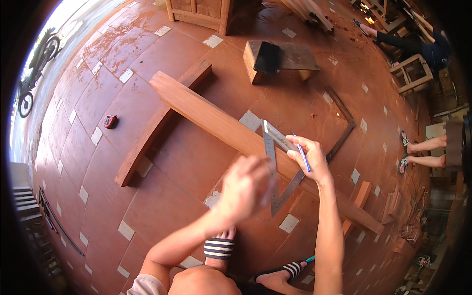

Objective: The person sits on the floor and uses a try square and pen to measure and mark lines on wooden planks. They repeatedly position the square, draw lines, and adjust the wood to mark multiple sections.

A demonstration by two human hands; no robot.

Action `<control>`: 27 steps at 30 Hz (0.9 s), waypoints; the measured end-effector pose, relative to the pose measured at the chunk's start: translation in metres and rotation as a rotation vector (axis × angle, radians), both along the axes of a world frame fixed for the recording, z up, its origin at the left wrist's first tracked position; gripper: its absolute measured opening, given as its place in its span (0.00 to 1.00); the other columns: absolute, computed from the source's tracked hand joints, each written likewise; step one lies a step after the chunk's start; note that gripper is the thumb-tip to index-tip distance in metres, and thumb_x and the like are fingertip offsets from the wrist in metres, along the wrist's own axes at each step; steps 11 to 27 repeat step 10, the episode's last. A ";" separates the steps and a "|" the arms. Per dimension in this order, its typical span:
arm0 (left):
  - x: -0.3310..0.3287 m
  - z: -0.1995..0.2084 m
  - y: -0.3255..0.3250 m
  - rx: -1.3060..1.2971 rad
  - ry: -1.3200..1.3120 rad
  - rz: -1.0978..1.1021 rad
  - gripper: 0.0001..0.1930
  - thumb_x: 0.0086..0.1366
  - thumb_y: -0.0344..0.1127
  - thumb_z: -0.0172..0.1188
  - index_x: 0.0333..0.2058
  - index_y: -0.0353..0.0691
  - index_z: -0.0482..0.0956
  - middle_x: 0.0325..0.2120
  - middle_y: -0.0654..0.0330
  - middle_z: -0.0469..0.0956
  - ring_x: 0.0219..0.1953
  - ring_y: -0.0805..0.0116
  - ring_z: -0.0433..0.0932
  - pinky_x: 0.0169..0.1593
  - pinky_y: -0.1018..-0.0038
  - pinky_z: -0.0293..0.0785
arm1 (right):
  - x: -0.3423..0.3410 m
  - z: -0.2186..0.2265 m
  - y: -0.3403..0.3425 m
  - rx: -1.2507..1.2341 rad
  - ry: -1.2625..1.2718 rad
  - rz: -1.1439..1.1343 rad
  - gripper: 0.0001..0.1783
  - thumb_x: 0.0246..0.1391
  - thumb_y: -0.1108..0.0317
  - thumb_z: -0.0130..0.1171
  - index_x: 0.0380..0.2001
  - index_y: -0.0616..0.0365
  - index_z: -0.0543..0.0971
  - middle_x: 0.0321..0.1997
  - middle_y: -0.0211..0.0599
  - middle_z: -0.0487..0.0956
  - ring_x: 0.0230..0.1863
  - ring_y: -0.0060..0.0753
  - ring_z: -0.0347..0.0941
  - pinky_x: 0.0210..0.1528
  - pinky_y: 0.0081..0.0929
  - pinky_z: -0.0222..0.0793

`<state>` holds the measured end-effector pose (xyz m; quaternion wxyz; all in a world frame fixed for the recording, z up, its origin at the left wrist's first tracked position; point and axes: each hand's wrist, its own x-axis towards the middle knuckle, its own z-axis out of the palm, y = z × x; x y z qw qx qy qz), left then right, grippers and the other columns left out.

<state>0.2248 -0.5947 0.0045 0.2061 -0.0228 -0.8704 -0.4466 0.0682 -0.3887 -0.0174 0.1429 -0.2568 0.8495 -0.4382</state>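
Observation:
A long planed wooden plank (209,114) slants across the middle of the floor. Its far end rests on a curved wooden beam (146,139). Over the plank, a triangular metal set square (290,190) stands tilted, with marked edges. My right hand (314,158) is closed around the square's upper edge, and a blue pen (303,156) sits in the same fingers. My left hand (242,191) is raised just left of the square, above the plank's near side. Motion smears its fingers, so whether it holds anything cannot be made out.
A low wooden stool (297,58) with a black item (267,57) on it stands beyond the plank. A red tape measure (110,121) lies at left, an angled dark bar (346,120) at right. Another person's legs (427,153) show at far right, near wood offcuts (392,206).

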 end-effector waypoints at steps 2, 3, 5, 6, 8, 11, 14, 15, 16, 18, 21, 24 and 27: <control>-0.045 -0.009 -0.054 -0.049 0.081 0.155 0.12 0.59 0.27 0.72 0.43 0.35 0.88 0.45 0.50 0.86 0.44 0.49 0.84 0.49 0.62 0.82 | -0.003 0.004 -0.007 0.081 -0.029 0.014 0.24 0.53 0.77 0.72 0.54 0.62 0.84 0.49 0.52 0.88 0.50 0.39 0.86 0.53 0.33 0.79; -0.070 -0.011 -0.080 -0.121 0.113 0.154 0.12 0.62 0.29 0.71 0.44 0.35 0.89 0.45 0.51 0.86 0.41 0.51 0.85 0.48 0.62 0.82 | -0.001 0.005 -0.013 0.112 -0.058 -0.002 0.24 0.53 0.77 0.72 0.55 0.62 0.84 0.49 0.52 0.88 0.50 0.40 0.86 0.53 0.33 0.79; -0.100 -0.010 -0.114 -0.128 -0.161 0.135 0.11 0.66 0.35 0.68 0.43 0.37 0.90 0.46 0.53 0.86 0.46 0.51 0.85 0.52 0.61 0.81 | -0.002 0.010 -0.022 0.131 -0.105 -0.005 0.24 0.53 0.76 0.72 0.55 0.62 0.84 0.50 0.52 0.88 0.51 0.42 0.87 0.54 0.34 0.79; -0.109 -0.012 -0.124 -0.177 -0.159 0.095 0.11 0.66 0.36 0.68 0.43 0.38 0.90 0.46 0.53 0.86 0.47 0.51 0.85 0.52 0.61 0.81 | -0.001 0.014 -0.024 0.150 -0.093 -0.006 0.23 0.53 0.76 0.72 0.55 0.61 0.84 0.50 0.53 0.87 0.51 0.42 0.87 0.54 0.34 0.79; -0.117 -0.019 -0.135 -0.227 -0.195 0.014 0.13 0.67 0.38 0.68 0.45 0.38 0.90 0.47 0.52 0.86 0.47 0.53 0.85 0.52 0.62 0.82 | 0.000 0.015 -0.026 0.113 -0.051 0.003 0.23 0.55 0.76 0.71 0.55 0.62 0.84 0.35 0.42 0.83 0.38 0.27 0.77 0.44 0.27 0.74; -0.120 -0.030 -0.135 -0.231 -0.231 -0.079 0.14 0.69 0.39 0.67 0.48 0.38 0.89 0.49 0.50 0.85 0.45 0.55 0.87 0.50 0.64 0.83 | 0.002 0.014 -0.022 0.102 -0.037 -0.005 0.22 0.55 0.76 0.71 0.55 0.62 0.84 0.28 0.36 0.81 0.31 0.19 0.73 0.39 0.23 0.72; -0.120 -0.030 -0.135 -0.231 -0.231 -0.079 0.14 0.69 0.39 0.67 0.48 0.38 0.89 0.49 0.50 0.85 0.45 0.55 0.87 0.50 0.64 0.83 | 0.002 0.014 -0.022 0.102 -0.037 -0.005 0.22 0.55 0.76 0.71 0.55 0.62 0.84 0.28 0.36 0.81 0.31 0.19 0.73 0.39 0.23 0.72; -0.120 -0.030 -0.135 -0.231 -0.231 -0.079 0.14 0.69 0.39 0.67 0.48 0.38 0.89 0.49 0.50 0.85 0.45 0.55 0.87 0.50 0.64 0.83 | 0.002 0.014 -0.022 0.102 -0.037 -0.005 0.22 0.55 0.76 0.71 0.55 0.62 0.84 0.28 0.36 0.81 0.31 0.19 0.73 0.39 0.23 0.72; -0.120 -0.030 -0.135 -0.231 -0.231 -0.079 0.14 0.69 0.39 0.67 0.48 0.38 0.89 0.49 0.50 0.85 0.45 0.55 0.87 0.50 0.64 0.83 | 0.002 0.014 -0.022 0.102 -0.037 -0.005 0.22 0.55 0.76 0.71 0.55 0.62 0.84 0.28 0.36 0.81 0.31 0.19 0.73 0.39 0.23 0.72; -0.120 -0.030 -0.135 -0.231 -0.231 -0.079 0.14 0.69 0.39 0.67 0.48 0.38 0.89 0.49 0.50 0.85 0.45 0.55 0.87 0.50 0.64 0.83 | 0.002 0.014 -0.022 0.102 -0.037 -0.005 0.22 0.55 0.76 0.71 0.55 0.62 0.84 0.28 0.36 0.81 0.31 0.19 0.73 0.39 0.23 0.72; -0.120 -0.030 -0.135 -0.231 -0.231 -0.079 0.14 0.69 0.39 0.67 0.48 0.38 0.89 0.49 0.50 0.85 0.45 0.55 0.87 0.50 0.64 0.83 | 0.002 0.014 -0.022 0.102 -0.037 -0.005 0.22 0.55 0.76 0.71 0.55 0.62 0.84 0.28 0.36 0.81 0.31 0.19 0.73 0.39 0.23 0.72; -0.120 -0.030 -0.135 -0.231 -0.231 -0.079 0.14 0.69 0.39 0.67 0.48 0.38 0.89 0.49 0.50 0.85 0.45 0.55 0.87 0.50 0.64 0.83 | 0.002 0.014 -0.022 0.102 -0.037 -0.005 0.22 0.55 0.76 0.71 0.55 0.62 0.84 0.28 0.36 0.81 0.31 0.19 0.73 0.39 0.23 0.72; -0.120 -0.030 -0.135 -0.231 -0.231 -0.079 0.14 0.69 0.39 0.67 0.48 0.38 0.89 0.49 0.50 0.85 0.45 0.55 0.87 0.50 0.64 0.83 | 0.002 0.014 -0.022 0.102 -0.037 -0.005 0.22 0.55 0.76 0.71 0.55 0.62 0.84 0.28 0.36 0.81 0.31 0.19 0.73 0.39 0.23 0.72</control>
